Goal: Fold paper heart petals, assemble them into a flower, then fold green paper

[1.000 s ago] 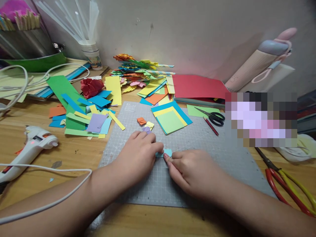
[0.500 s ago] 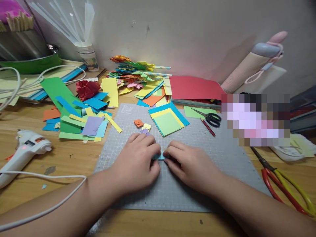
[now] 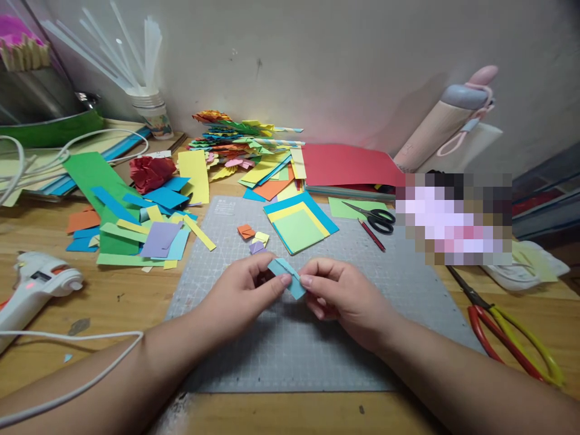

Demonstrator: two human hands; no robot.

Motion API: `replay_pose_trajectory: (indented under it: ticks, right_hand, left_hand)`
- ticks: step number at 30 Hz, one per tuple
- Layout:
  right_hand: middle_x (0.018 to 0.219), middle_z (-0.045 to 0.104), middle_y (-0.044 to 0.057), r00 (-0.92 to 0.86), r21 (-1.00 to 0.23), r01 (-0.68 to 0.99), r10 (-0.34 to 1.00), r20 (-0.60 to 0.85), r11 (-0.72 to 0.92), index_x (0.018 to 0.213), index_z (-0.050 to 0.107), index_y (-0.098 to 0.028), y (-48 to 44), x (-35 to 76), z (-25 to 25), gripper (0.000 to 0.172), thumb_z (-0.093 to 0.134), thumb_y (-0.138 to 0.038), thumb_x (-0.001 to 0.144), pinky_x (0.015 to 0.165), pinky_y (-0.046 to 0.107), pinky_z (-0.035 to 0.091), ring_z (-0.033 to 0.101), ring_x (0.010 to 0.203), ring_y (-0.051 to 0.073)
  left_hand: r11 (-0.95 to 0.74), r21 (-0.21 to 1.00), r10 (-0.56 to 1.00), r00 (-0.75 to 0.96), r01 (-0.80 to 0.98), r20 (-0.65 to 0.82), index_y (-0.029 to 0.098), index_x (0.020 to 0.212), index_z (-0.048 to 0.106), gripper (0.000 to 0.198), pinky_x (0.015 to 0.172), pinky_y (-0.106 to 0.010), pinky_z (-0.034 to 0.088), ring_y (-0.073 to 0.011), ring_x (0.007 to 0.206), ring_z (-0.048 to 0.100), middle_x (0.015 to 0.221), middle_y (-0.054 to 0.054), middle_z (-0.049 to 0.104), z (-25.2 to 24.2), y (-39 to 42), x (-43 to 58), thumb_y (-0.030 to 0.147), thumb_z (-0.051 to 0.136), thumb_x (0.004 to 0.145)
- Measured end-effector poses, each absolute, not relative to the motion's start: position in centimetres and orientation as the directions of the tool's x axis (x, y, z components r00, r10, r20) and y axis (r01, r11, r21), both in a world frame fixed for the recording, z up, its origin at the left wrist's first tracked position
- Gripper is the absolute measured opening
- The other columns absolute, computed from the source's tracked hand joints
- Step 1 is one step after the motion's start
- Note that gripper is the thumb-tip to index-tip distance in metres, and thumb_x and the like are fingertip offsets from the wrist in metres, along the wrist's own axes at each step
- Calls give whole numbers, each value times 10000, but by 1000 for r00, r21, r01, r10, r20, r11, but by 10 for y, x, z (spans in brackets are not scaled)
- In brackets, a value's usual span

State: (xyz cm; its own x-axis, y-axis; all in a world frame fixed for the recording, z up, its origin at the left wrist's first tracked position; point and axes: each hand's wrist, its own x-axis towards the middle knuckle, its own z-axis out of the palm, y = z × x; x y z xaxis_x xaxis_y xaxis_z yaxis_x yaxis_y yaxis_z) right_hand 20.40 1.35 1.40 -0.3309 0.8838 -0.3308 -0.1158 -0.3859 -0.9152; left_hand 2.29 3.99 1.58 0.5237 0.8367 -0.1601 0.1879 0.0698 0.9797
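A small folded light-blue paper is held tilted above the grey cutting mat, with a fold line along its middle. My left hand pinches its left part between thumb and fingers. At its right edge, my right hand grips it with thumb and forefinger. Just beyond my left hand lie three small folded papers: an orange one, a pale yellow one and a purple one. Behind the hands sits a stack of square papers, light green on top, with yellow and blue below.
Black-handled scissors and a dark red pencil lie at the mat's upper right. Large red-and-yellow-handled scissors rest further right. Coloured scraps and a glue gun are on the left; its white cord crosses my left forearm.
Both hands have lifted the light-blue paper off the mat and turned it so its folded face shows. Before, they pressed it down on the mat. The view has shifted slightly.
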Motion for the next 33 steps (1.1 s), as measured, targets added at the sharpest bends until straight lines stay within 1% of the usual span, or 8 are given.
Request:
replay_pose_trajectory:
  ticks: [4, 10, 16, 21, 25, 28, 31, 33]
  right_hand:
    - [568, 555, -36, -519, -786, -321, 792, -321, -529, 697, 521, -162, 14, 206, 12, 234, 625, -341, 805, 348, 151, 184, 461, 401, 46]
    - [563, 602, -20, -657, -748, -255, 677, -331, -613, 703, 535, -152, 15, 210, 13, 227, 665, -318, 787, 324, 125, 201, 495, 387, 45]
    - [548, 561, -41, -539, -874, -150, 780, -319, -461, 700, 526, -154, 10, 207, 15, 215, 657, -305, 780, 365, 144, 264, 423, 388, 34]
    - [496, 448, -81, -352, -960, -17, 900, -256, -279, 628, 466, -170, 4, 200, 20, 218, 646, -218, 740, 388, 150, 263, 354, 409, 33]
    - [447, 479, -73, -461, -945, -19, 841, -282, -328, 688, 473, -187, 6, 201, 17, 186, 546, -292, 823, 367, 163, 277, 390, 369, 56]
    - [502, 504, -60, -495, -939, -34, 822, -282, -343, 682, 466, -185, 8, 202, 15, 214, 527, -321, 836, 367, 165, 277, 417, 378, 55]
    - [503, 467, -69, -450, -959, 9, 855, -257, -284, 659, 455, -187, 7, 200, 16, 211, 525, -295, 827, 379, 175, 272, 394, 392, 57]
    - [484, 415, -81, -406, -982, 68, 894, -188, -175, 635, 449, -189, 6, 199, 19, 198, 530, -243, 808, 407, 187, 276, 352, 415, 60]
  left_hand:
    - [233, 972, 747, 642, -12, -171, 151, 736, 571, 145, 582, -217, 357, -90, 587, 450, 662, 27, 554, 17, 43, 22, 277, 588, 806]
    - [362, 931, 622, 756, -44, -206, 145, 747, 609, 132, 645, -225, 377, -109, 663, 515, 716, -2, 623, 16, 43, 17, 265, 616, 800]
    - [395, 918, 575, 784, -17, -233, 136, 748, 610, 164, 643, -224, 368, -107, 659, 515, 719, -6, 625, 14, 43, 17, 293, 626, 792]
    - [353, 935, 602, 759, 24, -246, 142, 679, 551, 214, 533, -199, 281, -75, 557, 395, 600, 49, 490, 15, 43, 18, 311, 628, 785]
    - [312, 950, 658, 716, 21, -233, 152, 706, 526, 188, 573, -212, 313, -90, 603, 429, 643, 36, 515, 15, 41, 18, 299, 598, 797]
    - [278, 959, 679, 697, 47, -231, 156, 724, 518, 174, 592, -226, 331, -104, 628, 453, 667, 24, 533, 16, 41, 19, 300, 575, 802]
    - [209, 971, 707, 667, 117, -233, 161, 711, 498, 172, 542, -222, 302, -99, 588, 407, 629, 41, 474, 18, 40, 21, 296, 568, 790]
    - [159, 973, 727, 647, 167, -230, 167, 682, 470, 183, 503, -216, 270, -90, 551, 355, 591, 62, 400, 19, 39, 22, 285, 580, 769]
